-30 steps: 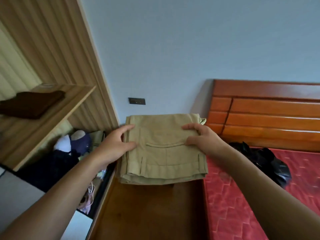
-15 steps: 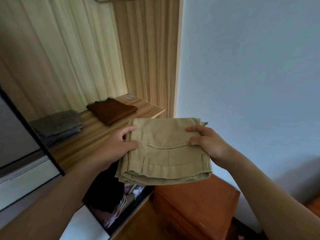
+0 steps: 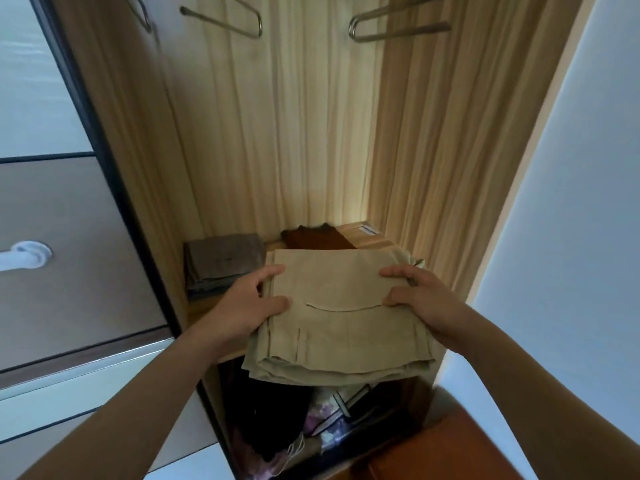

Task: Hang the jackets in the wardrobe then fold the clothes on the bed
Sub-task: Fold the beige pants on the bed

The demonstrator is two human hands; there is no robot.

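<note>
Trousers (image 3: 343, 317), khaki and folded into a flat square with a pocket slit facing up, were held level in front of the open wardrobe (image 3: 311, 133), over the front of its shelf (image 3: 202, 306). The near edge hung past the shelf's lip; whether the far edge rested on the wood could not be told. The left hand (image 3: 249, 306) gripped the left side and the right hand (image 3: 426, 299) the right side, each with the thumb pressed on top and the other fingers round the edge.

On the shelf behind lay a grey stack (image 3: 223, 263) to the left and a brown garment (image 3: 315, 239) further back, partly hidden by the trousers. Bare metal hangers (image 3: 225, 17) hung at the top. Dark clothes (image 3: 263, 417) filled the space under the shelf. A door (image 3: 69, 237) with a white handle (image 3: 26, 256) stood at the left, and a reddish wooden cabinet (image 3: 450, 448) at the lower right against the pale wall (image 3: 571, 237).
</note>
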